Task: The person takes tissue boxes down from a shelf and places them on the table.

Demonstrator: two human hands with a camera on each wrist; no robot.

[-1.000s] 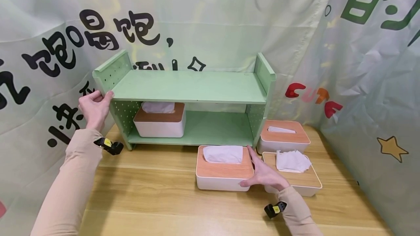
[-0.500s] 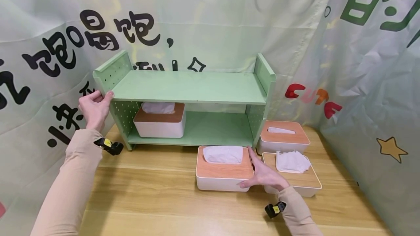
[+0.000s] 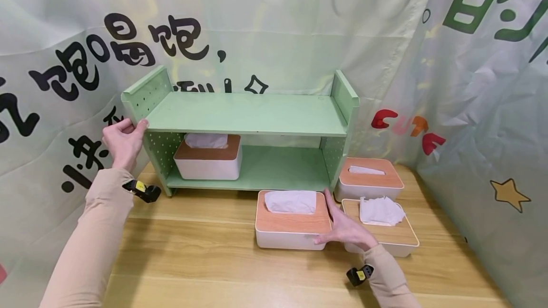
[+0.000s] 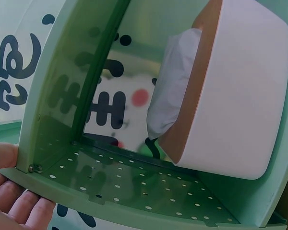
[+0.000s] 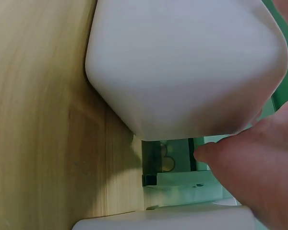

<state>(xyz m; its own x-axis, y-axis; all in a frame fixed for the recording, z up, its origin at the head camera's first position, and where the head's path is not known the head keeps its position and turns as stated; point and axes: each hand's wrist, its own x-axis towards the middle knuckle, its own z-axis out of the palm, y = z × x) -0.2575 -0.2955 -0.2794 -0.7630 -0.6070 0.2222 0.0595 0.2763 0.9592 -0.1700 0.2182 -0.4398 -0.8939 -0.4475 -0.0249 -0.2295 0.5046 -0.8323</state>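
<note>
A green two-tier shelf [image 3: 248, 113] stands on the wooden table. At its left side panel my left hand [image 3: 124, 140] grips the front edge, thumb on one side and fingers on the other, as the left wrist view shows. On the lower tier, at the left, sits a white tissue box [image 3: 208, 168] with a brown lid. My right hand [image 3: 344, 227] holds the right end of another white tissue box [image 3: 291, 239] with a wood-look lid, which rests on the table before the shelf. Its thumb lies at the front corner; the other fingers reach round the far side.
Two more tissue boxes stand on the table to the right: one [image 3: 371, 190] beside the shelf's right panel, the other [image 3: 396, 250] nearer, just behind my right hand. Printed cloth [image 3: 274, 37] hangs at the back and both sides. Bare wooden table [image 3: 205, 251] extends in front.
</note>
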